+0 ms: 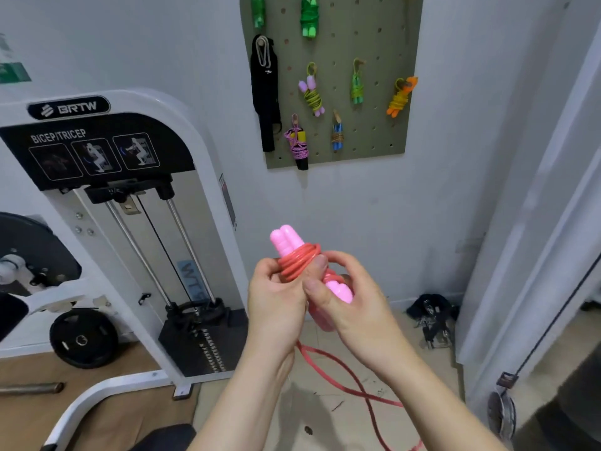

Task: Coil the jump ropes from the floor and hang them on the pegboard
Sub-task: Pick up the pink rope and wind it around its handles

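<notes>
I held the pink jump rope (297,260) in front of me at the middle of my view, both hands closed on it. Its two pink handles (285,238) lay side by side, their tips pointing up toward eleven o'clock, and the red cord was wrapped round them in several tight turns. My left hand (276,297) gripped the bundle from the nine o'clock side, fingers curled round the turns. My right hand (354,307) gripped it from the three o'clock side, fingers hooked over the top and thumb pressed against the lower ends of the handles. The loose end of the cord (357,388) dropped from under my hands toward six o'clock and trailed across the floor toward five o'clock. At twelve o'clock from my hands, high on the wall, hung the olive pegboard (383,43), well apart from the rope I held. Coiled ropes hung on it: two green ones along the top, a yellow-green one with pink handles (312,92), a green one (357,86), an orange one (401,97), a blue one (337,136) and a purple one (299,144). A black strap (265,89) hung at its nine o'clock edge. A white bicep/tricep machine (107,206) stood at nine o'clock, with a black weight plate (83,341) at its foot. A dark bundle (432,317) lay on the floor by the wall at three o'clock.
</notes>
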{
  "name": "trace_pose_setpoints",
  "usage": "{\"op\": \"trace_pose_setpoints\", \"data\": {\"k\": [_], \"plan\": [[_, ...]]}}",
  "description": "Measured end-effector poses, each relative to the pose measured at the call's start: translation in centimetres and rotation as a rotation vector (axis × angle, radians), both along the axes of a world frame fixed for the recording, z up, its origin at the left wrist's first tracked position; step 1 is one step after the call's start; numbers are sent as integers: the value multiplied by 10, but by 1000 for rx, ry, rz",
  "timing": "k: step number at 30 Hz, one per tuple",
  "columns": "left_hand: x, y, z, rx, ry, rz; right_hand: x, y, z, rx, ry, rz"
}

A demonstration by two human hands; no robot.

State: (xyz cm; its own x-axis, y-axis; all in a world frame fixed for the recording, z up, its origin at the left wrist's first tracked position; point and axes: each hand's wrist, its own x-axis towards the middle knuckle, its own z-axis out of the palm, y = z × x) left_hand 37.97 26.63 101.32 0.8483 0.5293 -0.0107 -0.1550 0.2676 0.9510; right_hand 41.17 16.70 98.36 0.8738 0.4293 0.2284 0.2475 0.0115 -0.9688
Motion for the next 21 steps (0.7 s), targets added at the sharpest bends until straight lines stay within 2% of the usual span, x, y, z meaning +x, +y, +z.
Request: {"op": "trace_pose_setpoints", "data": {"k": [3, 7, 11, 16, 19, 21], "plan": [[-1, 2, -4, -14, -16, -62, 1, -1, 1, 90, -2, -69], [-8, 13, 1, 53, -93, -308, 6, -13, 10, 108, 2, 61], [-7, 33, -4, 231, -130, -540, 9, -20, 17, 107, 40, 180], [-4, 53, -10, 131, -218, -907, 15, -23, 16, 228, 203, 361], [-7, 63, -14, 166, -98, -1064, 21, -29, 19, 251, 333, 524], [-8, 65, -16, 326, 55, -1149, 26, -34, 25, 136, 295, 653]]}}
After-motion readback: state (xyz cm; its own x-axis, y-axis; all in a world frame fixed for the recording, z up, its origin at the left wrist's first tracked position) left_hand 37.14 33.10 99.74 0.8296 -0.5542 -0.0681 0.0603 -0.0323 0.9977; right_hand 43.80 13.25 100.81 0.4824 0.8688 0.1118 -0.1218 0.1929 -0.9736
